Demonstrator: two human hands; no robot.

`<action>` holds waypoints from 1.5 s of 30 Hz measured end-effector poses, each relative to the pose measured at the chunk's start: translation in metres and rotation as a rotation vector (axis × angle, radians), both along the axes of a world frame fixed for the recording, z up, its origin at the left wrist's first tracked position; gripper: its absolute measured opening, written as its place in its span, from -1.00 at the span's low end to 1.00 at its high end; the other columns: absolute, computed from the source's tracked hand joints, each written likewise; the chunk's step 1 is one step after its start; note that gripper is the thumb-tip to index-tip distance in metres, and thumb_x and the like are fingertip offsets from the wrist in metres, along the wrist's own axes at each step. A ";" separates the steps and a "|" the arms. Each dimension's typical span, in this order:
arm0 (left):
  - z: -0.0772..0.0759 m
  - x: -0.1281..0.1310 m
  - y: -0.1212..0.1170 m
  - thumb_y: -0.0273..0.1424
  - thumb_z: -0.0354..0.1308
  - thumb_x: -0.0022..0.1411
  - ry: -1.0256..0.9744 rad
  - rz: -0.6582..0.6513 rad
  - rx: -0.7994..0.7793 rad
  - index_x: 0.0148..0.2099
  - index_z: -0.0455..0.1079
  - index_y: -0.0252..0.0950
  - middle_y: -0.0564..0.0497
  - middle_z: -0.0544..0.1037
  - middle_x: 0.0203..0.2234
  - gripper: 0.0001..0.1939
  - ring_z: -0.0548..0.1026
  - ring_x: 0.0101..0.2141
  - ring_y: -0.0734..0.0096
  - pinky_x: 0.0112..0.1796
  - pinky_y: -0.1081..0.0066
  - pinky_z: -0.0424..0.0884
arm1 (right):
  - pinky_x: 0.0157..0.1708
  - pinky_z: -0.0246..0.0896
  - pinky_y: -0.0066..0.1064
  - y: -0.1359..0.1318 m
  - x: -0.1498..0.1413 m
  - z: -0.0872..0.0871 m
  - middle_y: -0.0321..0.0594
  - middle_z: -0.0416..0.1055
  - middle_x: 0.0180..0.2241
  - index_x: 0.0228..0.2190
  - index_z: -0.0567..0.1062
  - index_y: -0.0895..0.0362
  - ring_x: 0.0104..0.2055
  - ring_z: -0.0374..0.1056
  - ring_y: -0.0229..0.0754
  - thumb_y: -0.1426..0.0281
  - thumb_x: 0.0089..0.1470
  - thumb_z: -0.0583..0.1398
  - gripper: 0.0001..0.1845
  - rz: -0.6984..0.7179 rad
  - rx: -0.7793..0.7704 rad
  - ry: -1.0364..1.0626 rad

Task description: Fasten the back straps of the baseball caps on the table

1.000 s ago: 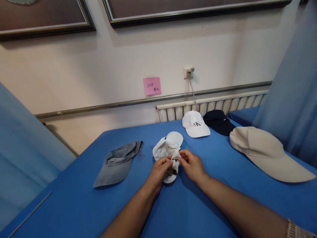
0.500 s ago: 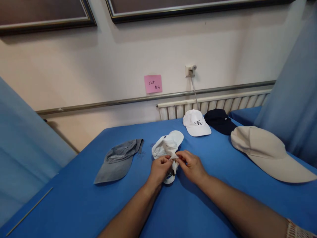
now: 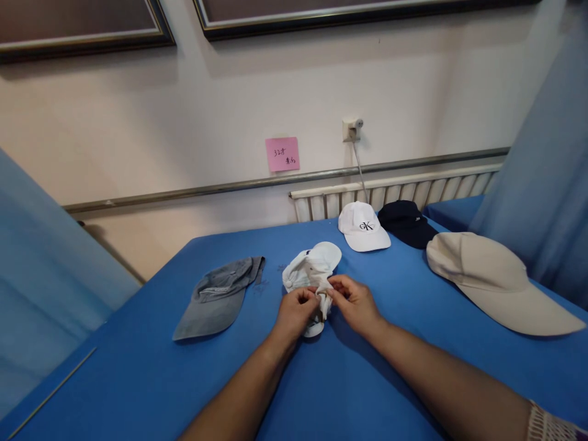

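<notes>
Between my hands is a pale, whitish baseball cap (image 3: 298, 269), lying on its side with its brim pointing away from me and its inside partly showing. My left hand (image 3: 295, 311) pinches the cap's edge on the near left. Opposite it, my right hand (image 3: 353, 303) pinches crumpled cloth of the same cap between thumb and fingers. The cap's back strap (image 3: 314, 331) hangs below my fingertips. To the left, a grey baseball cap (image 3: 218, 300) lies flattened on the blue cover, brim toward me.
A white cap with black letters (image 3: 364, 228), a dark navy cap (image 3: 406, 223) and a large beige cap (image 3: 493, 282) sit along the right of the blue-covered table (image 3: 151, 380). A thin stick (image 3: 52, 392) lies front left. Blue curtains (image 3: 41, 275) flank both sides; a radiator (image 3: 316, 205) stands behind.
The view has shifted very slightly. Both hands keep their pinch on the pale cap, with only small finger movements at its cloth.
</notes>
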State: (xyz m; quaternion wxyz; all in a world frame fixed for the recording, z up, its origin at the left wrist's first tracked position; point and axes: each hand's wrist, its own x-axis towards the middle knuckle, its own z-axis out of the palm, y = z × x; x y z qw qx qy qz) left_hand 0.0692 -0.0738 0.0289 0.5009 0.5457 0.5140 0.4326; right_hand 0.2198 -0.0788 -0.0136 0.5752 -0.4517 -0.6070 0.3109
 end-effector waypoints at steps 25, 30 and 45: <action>0.014 -0.020 -0.001 -0.45 0.04 0.17 0.586 -0.018 0.561 -0.12 0.48 -0.25 -0.08 0.54 -0.19 -0.74 0.46 -0.17 0.23 -0.11 0.32 0.31 | -0.28 0.35 -0.29 0.006 0.006 -0.001 -0.17 0.38 -0.17 -0.08 0.30 0.08 -0.34 0.36 -0.23 0.42 -0.01 0.19 -0.60 -0.042 0.056 -0.046; 0.013 -0.019 0.003 -0.45 0.09 0.04 0.393 -0.013 0.336 -0.27 0.54 -0.25 0.01 0.58 -0.40 -0.76 0.46 -0.38 0.31 -0.32 0.42 0.30 | -0.07 0.28 -0.15 0.004 0.010 0.009 -0.01 0.27 0.01 -0.07 0.33 0.10 -0.09 0.32 -0.06 0.53 0.00 0.18 -0.59 -0.074 0.317 -0.379; 0.008 -0.029 0.013 -0.44 0.08 -0.01 0.511 -0.169 0.324 -0.42 0.53 -0.25 0.04 0.54 -0.51 -0.82 0.43 -0.42 0.31 -0.36 0.45 0.25 | -0.31 0.21 -0.40 0.011 0.010 0.006 -0.34 0.40 -0.44 -0.39 0.41 0.10 -0.38 0.30 -0.24 0.40 0.10 0.13 -0.93 0.278 -0.063 -0.129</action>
